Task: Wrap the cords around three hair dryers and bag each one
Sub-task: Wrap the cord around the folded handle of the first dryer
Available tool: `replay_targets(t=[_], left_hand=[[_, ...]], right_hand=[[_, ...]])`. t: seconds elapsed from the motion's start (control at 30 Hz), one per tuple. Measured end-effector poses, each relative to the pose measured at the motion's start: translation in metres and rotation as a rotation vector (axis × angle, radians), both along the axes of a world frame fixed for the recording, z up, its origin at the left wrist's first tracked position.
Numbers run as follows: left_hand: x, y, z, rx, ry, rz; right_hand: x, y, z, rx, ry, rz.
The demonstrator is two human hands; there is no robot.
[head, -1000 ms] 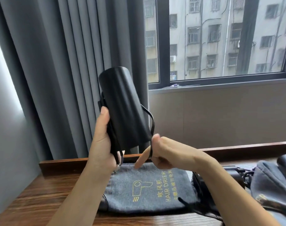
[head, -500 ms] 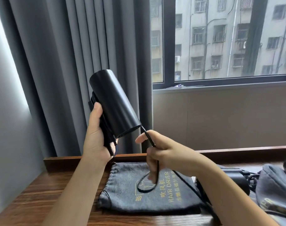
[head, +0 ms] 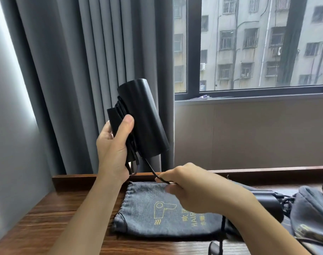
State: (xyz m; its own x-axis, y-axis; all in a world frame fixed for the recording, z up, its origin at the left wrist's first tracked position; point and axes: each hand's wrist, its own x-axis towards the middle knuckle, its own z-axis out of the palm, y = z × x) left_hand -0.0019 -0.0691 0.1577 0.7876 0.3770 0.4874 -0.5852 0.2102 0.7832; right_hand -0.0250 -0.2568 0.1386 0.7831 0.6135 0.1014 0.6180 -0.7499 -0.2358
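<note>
My left hand (head: 113, 148) grips a black hair dryer (head: 144, 122) by its folded handle, holding it up above the table with the barrel tilted. Several turns of black cord (head: 150, 167) lie around the handle under my thumb. One strand runs down from the dryer to my right hand (head: 190, 188), which pinches it just above a flat grey drawstring bag (head: 147, 208) printed with a yellow dryer logo. A second black hair dryer (head: 267, 201) lies on the table behind my right forearm, partly hidden.
Another grey bag (head: 311, 214) sits at the right edge on the wooden table (head: 46, 223), which has a raised back ledge. Grey curtains (head: 83, 70) hang behind the dryer; a window fills the upper right.
My right hand has carried the cord down from the barrel's mouth to just above the bag. The dryer has turned in my left hand, my thumb now lying across the handle.
</note>
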Motion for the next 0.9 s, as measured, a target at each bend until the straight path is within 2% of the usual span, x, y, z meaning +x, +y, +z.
replay_targets(t=[0.1, 0.2, 0.33, 0.47, 0.57, 0.63, 0.8, 0.9], left_hand=[[0.001, 0.003, 0.0, 0.032, -0.026, 0.024], [0.003, 0.002, -0.002, 0.127, -0.08, 0.146], [0.007, -0.001, -0.007, 0.22, -0.137, 0.244], [0.011, 0.006, -0.013, 0.403, -0.127, 0.323], [0.011, 0.008, -0.013, 0.5, -0.087, 0.275], [0.011, 0.006, -0.014, 0.568, -0.046, 0.23], [0.009, 0.0, -0.017, 0.776, 0.073, 0.013], [0.009, -0.002, -0.02, 0.898, 0.157, -0.193]], right_hand=[[0.001, -0.006, 0.003, -0.014, -0.117, -0.051], [0.006, -0.011, 0.009, -0.048, -0.276, -0.061], [-0.001, -0.018, 0.019, -0.04, -0.218, -0.035], [-0.009, -0.033, 0.027, -0.131, -0.224, -0.239], [-0.013, -0.047, 0.038, -0.187, -0.344, -0.389], [-0.009, -0.056, 0.041, -0.109, -0.459, -0.404], [0.01, -0.057, 0.03, 0.268, -0.873, -0.174], [0.02, -0.055, 0.026, 0.382, -0.982, -0.203]])
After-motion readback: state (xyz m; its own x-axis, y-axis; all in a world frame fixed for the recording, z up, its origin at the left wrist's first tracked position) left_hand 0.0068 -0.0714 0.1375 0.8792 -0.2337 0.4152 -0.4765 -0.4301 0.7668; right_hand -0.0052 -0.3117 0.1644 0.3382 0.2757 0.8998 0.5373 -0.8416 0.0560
